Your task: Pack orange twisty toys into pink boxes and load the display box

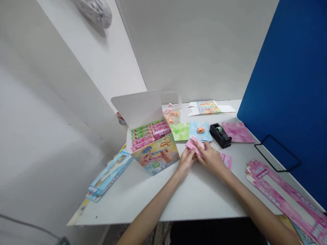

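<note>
My left hand (pixel 186 161) and my right hand (pixel 211 159) meet over the table, both closed on a small folded piece of pink paper (pixel 194 142). The fingers of each hand press along its lower edge and partly cover it. Beneath my right hand lies a printed pink card (pixel 227 160), partly hidden. To the left of my left hand stands a display box (pixel 160 154) with its lid raised, holding rows of green and pink packets (pixel 143 136). Just beyond my hands, a small orange item (pixel 201 130) rests on a blue patterned sheet (pixel 196 136).
A black tape dispenser (pixel 220 135) stands between the blue sheet and pink sheets (pixel 237 132). Green sheets (pixel 180 131) and a clear tub (pixel 176 117) of orange pieces are behind. Flat pink cartons (pixel 281 194) lie right, blue cartons (pixel 109 173) left. A blue panel (pixel 288 102) borders the table.
</note>
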`<state>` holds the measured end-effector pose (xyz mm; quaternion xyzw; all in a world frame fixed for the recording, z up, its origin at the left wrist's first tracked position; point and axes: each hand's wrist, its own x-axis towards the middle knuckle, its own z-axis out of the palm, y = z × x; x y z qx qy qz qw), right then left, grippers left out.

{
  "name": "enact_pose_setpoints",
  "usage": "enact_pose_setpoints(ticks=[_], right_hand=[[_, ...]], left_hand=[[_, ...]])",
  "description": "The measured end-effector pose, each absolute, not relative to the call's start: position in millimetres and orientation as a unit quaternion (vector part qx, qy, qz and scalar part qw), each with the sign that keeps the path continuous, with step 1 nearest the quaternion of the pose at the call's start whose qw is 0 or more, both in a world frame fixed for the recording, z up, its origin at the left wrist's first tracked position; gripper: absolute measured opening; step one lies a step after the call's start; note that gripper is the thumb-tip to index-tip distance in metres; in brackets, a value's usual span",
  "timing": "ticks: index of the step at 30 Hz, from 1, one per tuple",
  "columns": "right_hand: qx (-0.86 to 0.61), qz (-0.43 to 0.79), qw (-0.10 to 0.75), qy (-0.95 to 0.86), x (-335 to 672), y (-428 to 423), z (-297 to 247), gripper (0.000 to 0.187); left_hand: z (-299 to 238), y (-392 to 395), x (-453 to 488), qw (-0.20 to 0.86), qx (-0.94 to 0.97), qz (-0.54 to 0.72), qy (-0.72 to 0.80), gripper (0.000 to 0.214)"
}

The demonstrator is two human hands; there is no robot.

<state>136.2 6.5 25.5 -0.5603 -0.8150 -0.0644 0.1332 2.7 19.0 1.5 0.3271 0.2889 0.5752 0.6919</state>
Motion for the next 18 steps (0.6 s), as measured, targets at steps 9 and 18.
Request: enact_pose_setpoints(ticks=[9,18], right_hand=[[-0.573,-0.047,0.202,-0.793,140.7,12.4,20.2,0.063],[-0.552,0.159,0.478,-0.664,173.5,31.6,30.4,0.064]], left_hand=[[6.8,21.0,2.6,0.714,0.291,0.577,0.269,0.043],[-7.2,7.6,-4.5,0.293,0.777,0.431,0.352,0.043]])
